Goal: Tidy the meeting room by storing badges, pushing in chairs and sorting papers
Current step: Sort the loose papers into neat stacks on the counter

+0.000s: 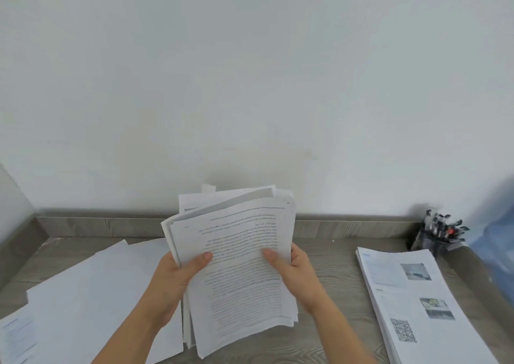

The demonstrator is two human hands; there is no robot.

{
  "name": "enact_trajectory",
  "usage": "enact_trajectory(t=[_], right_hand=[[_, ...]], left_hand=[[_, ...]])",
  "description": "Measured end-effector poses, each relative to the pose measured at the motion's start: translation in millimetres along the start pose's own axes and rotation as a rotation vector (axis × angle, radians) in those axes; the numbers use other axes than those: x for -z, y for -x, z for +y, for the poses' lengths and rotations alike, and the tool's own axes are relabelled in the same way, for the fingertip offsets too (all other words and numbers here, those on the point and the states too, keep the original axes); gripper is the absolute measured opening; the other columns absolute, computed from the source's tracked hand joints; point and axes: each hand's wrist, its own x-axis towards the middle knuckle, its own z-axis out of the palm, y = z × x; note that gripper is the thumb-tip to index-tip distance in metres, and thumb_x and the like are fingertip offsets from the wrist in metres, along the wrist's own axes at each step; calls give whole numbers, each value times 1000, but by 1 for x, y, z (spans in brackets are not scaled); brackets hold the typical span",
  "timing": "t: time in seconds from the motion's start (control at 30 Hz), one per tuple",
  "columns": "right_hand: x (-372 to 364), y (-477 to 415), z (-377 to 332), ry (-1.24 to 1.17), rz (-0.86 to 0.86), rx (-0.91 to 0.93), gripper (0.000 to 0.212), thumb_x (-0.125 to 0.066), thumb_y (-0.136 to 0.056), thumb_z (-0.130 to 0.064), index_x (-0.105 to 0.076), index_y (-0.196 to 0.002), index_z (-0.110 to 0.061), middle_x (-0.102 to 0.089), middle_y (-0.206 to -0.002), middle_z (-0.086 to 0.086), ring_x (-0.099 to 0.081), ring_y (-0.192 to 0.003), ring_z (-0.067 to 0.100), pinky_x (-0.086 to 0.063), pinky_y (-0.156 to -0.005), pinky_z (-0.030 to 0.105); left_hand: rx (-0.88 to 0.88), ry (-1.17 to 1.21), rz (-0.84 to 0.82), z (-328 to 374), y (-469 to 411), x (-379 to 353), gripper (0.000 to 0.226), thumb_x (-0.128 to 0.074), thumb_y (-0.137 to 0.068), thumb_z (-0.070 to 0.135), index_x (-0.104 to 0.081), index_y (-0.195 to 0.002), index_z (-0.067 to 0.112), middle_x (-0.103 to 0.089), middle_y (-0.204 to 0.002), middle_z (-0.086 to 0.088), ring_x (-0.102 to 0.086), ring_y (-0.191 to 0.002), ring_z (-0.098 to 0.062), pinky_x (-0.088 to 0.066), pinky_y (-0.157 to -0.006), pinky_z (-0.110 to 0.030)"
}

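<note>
Papers point(239, 280), head cam: I saw a thick sheaf tilted up over the wood desk point(333, 255), L hand point(169, 280) gripping its left edge, R hand point(301, 274) its right, thumbs on the top pg. Printed stack point(411, 302) lay at right, pen cup point(436, 238) nr the wall point(250, 85).

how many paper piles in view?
4: held stack between left hand and right hand; photo-printed stack right; blank sheets left; printed pages bottom-left. More may hide behind.
</note>
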Motion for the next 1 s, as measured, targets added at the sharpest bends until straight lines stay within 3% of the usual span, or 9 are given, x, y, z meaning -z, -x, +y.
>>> enact_trajectory(t=[0.17,0.23,0.33,0.43,0.53,0.63,0.77,0.87,1.0], right_hand=[[8,-11,-4,30,92,69,26,-57,-100,-18,-66,-124,-13,-73,-118,2,-69,-110,21,-56,-94,40],[13,-14,-5,19,151,88,25,-56,-101,-18,-66,-123,-16,-73,-116,-1,-69,-109,18,-56,-93,38],[19,-15,3,50,205,79,24,-56,-101,-21,-66,-123,-19,-73,-116,-4,-69,-108,15,-56,-93,37],[24,-14,18,53,244,26,23,-56,-101,-24,-66,-121,-22,-74,-113,-5,-70,-105,14,-57,-92,38],[29,-13,24,55,270,-37,21,-56,-101,-25,-67,-118,-20,-75,-108,-3,-72,-100,17,-59,-85,36],[29,-16,27,100,257,-80,19,-55,-102,-25,-68,-115,-20,-76,-103,-4,-73,-96,16,-60,-81,34],[25,-25,35,163,211,-168,18,-54,-103,-22,-68,-115,-23,-76,-104,-7,-73,-95,13,-59,-85,34],[21,-33,48,218,195,-256,18,-55,-102,-21,-68,-115,-22,-76,-105,-5,-73,-95,14,-59,-87,37],[7,-48,71,280,128,-395,19,-57,-100,-17,-68,-116,-18,-75,-107,-3,-73,-96,16,-59,-88,38]], left_hand=[[-105,-45,41,3,-13,-5,56,-76,-81,46,-62,-127,18,-71,-120,-2,-68,-109,-20,-58,-80,-24],[-168,-199,286,-7,-27,-3,56,-73,-83,51,-56,-129,23,-65,-119,-1,-63,-107,-15,-55,-77,-22],[-179,-507,709,-30,-46,16,66,-77,-81,45,-46,-135,22,-51,-125,-6,-49,-116,-19,-48,-97,-41],[81,-608,824,-50,-59,47,100,-82,-75,49,-26,-152,16,-31,-151,-16,-28,-140,-32,-30,-113,-54],[280,-357,677,-63,-71,65,113,-82,-75,46,-8,-157,20,-24,-157,-15,-34,-139,-35,-37,-109,-54],[370,-147,505,-71,-82,66,106,-79,-83,31,-4,-157,19,-52,-138,-18,-60,-109,-29,-51,-84,-38],[424,-260,466,-83,-91,64,78,-73,-89,13,-27,-151,8,-64,-111,-20,-64,-87,-28,-55,-74,-37],[362,-436,437,-91,-85,57,48,-61,-95,12,-46,-141,10,-64,-110,-9,-66,-89,-25,-56,-79,-37],[208,-563,666,-97,-67,56,36,-54,-97,16,-52,-132,15,-57,-123,-7,-56,-104,-23,-48,-90,-38]])
